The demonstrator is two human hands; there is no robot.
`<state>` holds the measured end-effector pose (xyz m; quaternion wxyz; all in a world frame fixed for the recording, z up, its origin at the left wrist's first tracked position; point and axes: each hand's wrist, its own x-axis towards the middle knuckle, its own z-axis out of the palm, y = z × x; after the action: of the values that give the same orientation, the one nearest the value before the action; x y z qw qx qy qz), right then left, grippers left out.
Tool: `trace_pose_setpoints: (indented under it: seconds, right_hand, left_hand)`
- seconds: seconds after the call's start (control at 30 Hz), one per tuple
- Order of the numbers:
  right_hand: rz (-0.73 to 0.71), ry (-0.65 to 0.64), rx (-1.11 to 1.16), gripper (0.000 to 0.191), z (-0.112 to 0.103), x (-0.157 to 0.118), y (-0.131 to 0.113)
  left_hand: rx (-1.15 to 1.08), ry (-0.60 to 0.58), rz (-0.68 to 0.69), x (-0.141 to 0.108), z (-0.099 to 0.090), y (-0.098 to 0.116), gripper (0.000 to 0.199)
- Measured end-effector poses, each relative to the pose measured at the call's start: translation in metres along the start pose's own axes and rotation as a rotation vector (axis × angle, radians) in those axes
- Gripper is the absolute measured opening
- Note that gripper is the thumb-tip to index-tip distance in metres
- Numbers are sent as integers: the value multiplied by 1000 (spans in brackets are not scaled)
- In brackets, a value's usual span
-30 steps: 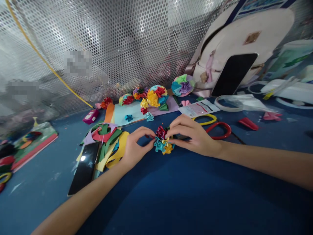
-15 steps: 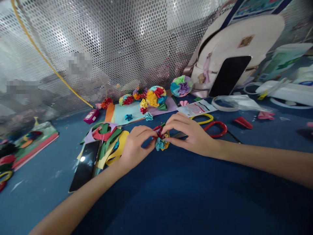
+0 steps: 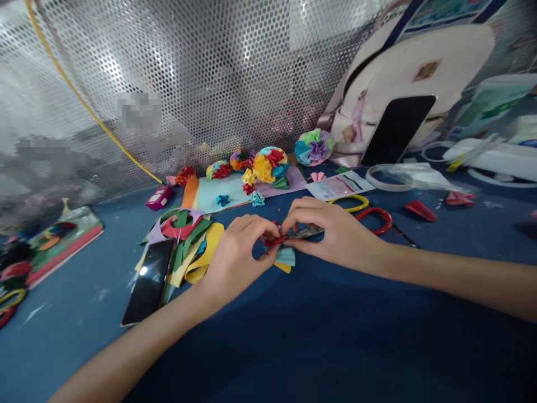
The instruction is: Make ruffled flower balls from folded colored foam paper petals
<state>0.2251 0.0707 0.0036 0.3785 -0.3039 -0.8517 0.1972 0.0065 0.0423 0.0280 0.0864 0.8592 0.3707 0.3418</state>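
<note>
Between my two hands is a small paper flower [image 3: 286, 257] with red, light blue and yellow folds. My left hand [image 3: 240, 250] pinches its red part from the left with thumb and forefinger. From the other side, my right hand [image 3: 325, 228] grips it with thumb and fingertips, and those fingers hide part of it. Scissors [image 3: 377, 220] with red and yellow handles lie behind my right hand, their blades partly covered by it. Just beyond the hands sit a light blue crumpled paper piece [image 3: 257, 198] and a dark blue one [image 3: 222, 200].
Paper scraps [image 3: 184, 235] and a phone [image 3: 149, 280] lie left of my left hand. Finished paper flowers [image 3: 271, 165] line the back near a perforated metal panel [image 3: 201, 84]. A white backpack [image 3: 419, 61] with another phone [image 3: 396, 129] leaning on it stands at the back right.
The paper flower has turned in my fingers: its light blue and yellow folds now point down toward me, and the red part shows between my fingertips. The view has shifted slightly.
</note>
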Motion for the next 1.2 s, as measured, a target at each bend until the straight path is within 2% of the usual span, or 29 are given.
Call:
trace_pose_setpoints:
  seconds: [0.13, 0.23, 0.33, 0.63, 0.77, 0.93, 1.03, 1.2]
  right_hand:
    - [-16, -6, -30, 6, -2, 1, 7]
    - [-6, 4, -30, 5, 0, 1, 9]
    - [-5, 7, -34, 6, 1, 0, 10]
    - [19, 0, -17, 6, 4, -1, 9]
    - [27, 2, -19, 7, 4, -1, 7]
    - [-31, 17, -49, 9, 6, -3, 3]
    - [-56, 25, -73, 11, 6, -3, 3]
    - [-21, 12, -28, 8, 6, -3, 3]
  left_hand:
    - [-255, -15, -216, 1, 3, -3, 18]
    - [-359, -12, -287, 3, 4, -5, 16]
    - [-372, -15, -267, 4, 3, -8, 18]
    - [-239, -61, -50, 3, 1, -13, 23]
    - [-280, -76, -110, 3, 3, -12, 14]
    - [-370, -96, -279, 3, 3, -10, 19]
    - [-381, -120, -266, 3, 0, -10, 20]
    - [-390, -127, -147, 5, -4, -12, 22]
